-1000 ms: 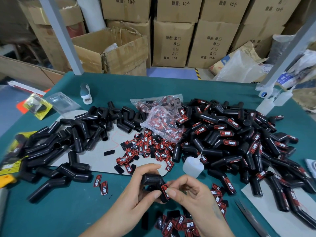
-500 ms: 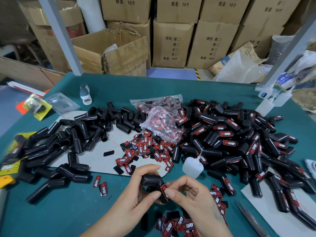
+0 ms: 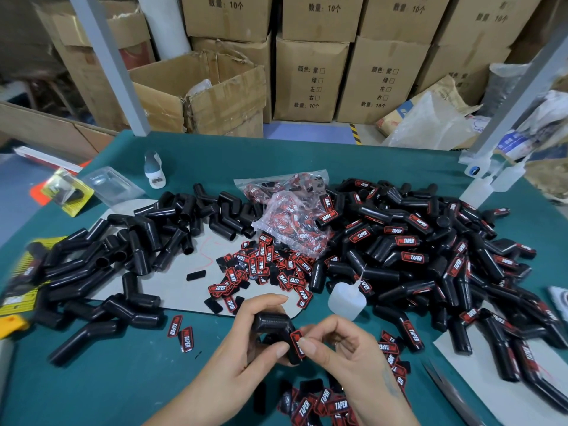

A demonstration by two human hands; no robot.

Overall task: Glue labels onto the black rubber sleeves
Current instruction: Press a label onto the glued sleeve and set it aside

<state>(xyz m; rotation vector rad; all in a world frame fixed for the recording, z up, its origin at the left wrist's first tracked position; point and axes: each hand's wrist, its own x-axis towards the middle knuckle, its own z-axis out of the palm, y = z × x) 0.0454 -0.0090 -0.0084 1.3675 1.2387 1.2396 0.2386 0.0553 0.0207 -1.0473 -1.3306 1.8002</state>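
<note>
Sleeve (image 3: 275, 329) gripped in left hand (image 3: 246, 361), thumb under, fingers curled over top. Label (image 3: 297, 344) on its near end, pressed by right hand (image 3: 344, 361) fingertip and thumb. Seating step, apparently. Next: firm press, then onto labelled pile (image 3: 430, 256) beyond right fingers; glue bottle (image 3: 345, 299) just past them.

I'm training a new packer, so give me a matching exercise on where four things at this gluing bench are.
Things:
1. small translucent plastic glue bottle
2. bent black rubber sleeve
3. clear plastic bag of red-and-black labels
4. torn open cardboard box

Places:
A. gripped by the left hand
B. behind the table
C. between the two sleeve piles
D. beside the labelled pile

Pairs: 1-D, 2-A, 3-C, 4-B
</note>
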